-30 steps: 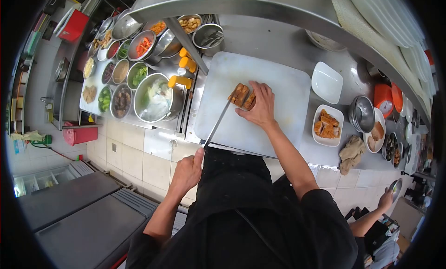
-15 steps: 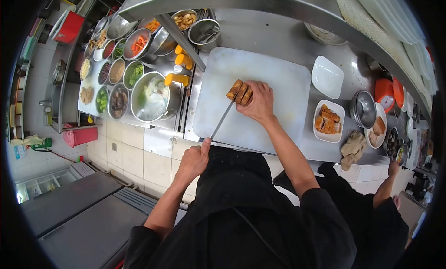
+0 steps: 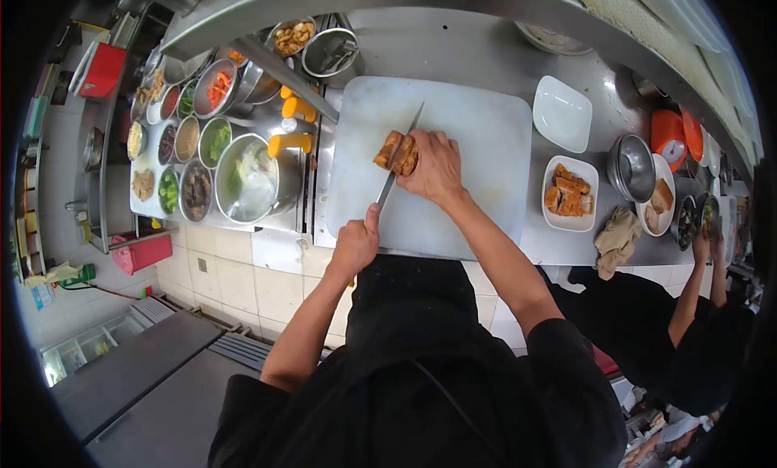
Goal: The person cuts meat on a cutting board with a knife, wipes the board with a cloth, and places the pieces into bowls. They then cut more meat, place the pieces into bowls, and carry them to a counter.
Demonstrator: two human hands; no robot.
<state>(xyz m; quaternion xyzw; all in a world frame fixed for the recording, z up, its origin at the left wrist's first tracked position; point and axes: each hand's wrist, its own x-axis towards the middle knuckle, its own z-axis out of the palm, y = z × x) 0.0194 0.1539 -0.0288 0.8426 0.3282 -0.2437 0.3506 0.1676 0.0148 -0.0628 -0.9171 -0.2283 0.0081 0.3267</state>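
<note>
- Steel knife (image 3: 387, 191) slid farther forward than half a second ago, tip now past the meat (image 3: 386, 151) on the side away from the left fingers.
- By the look of it, mid-stroke, with the blade well engaged between the piece on the left and the portion under the right fingertips.
- Left hand (image 3: 354, 245): fingers closed narrow around the handle, thumb stretched along toward the blade.
- Right hand (image 3: 435, 167): fingers bent and close together, holding the meat against the board (image 3: 486, 185); exact fingertip contact partly hidden.
- Meat just at and to the left of the right fingertips, ahead of the left fingers, with the blade close beside those right fingertips.
- Off to the right of the right fingers, past the board edge: a dish (image 3: 571, 224) of browned pieces, then a cloth (image 3: 617, 240).
- Well left of the left fingers: a large pot (image 3: 286, 181).
- Far right of both hands: another person's hands (image 3: 702, 245) near a bowl.
</note>
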